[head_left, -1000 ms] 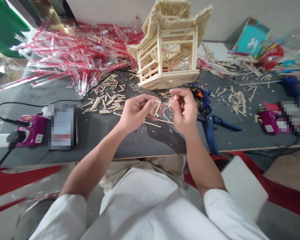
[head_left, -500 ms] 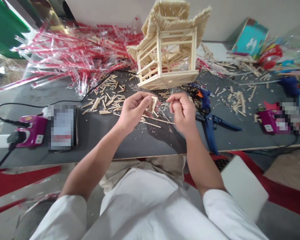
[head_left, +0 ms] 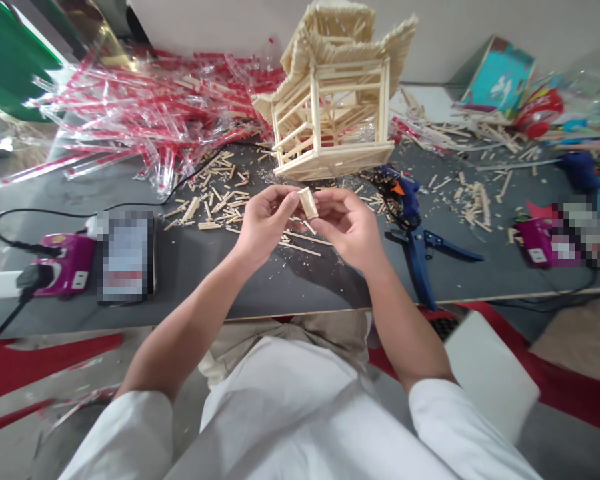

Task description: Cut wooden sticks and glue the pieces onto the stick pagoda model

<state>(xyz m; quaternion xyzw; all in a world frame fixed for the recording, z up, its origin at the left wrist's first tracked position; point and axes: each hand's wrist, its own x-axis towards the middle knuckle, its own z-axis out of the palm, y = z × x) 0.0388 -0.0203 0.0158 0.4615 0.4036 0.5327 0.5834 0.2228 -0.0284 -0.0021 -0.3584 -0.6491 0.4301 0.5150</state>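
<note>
Between my hands is a small wooden stick frame (head_left: pixel 308 203), pale and roughly box-shaped. My left hand (head_left: pixel 270 217) pinches its left side with thumb and fingers. My right hand (head_left: pixel 350 227) closes on its right side, thumb at the lower corner; some of its fingertips are hidden behind the piece. Just beyond my hands stands a model pavilion (head_left: pixel 330 157) built of pale wooden sticks, with a tiered roof and open sides. Two long thin sticks (head_left: pixel 300 249) lie on the grey table below my hands.
Cut stick pieces (head_left: pixel 220 200) litter the table at left. Behind them is a heap of red and clear plastic wrappers (head_left: pixel 155 113). A blue cutter (head_left: pixel 420 267) lies right of my right hand. A phone (head_left: pixel 126 257) and a purple power socket (head_left: pixel 70 263) sit at left.
My right hand has moved left and taken hold of the small frame beside my left hand. The frame has turned, showing a different face.
</note>
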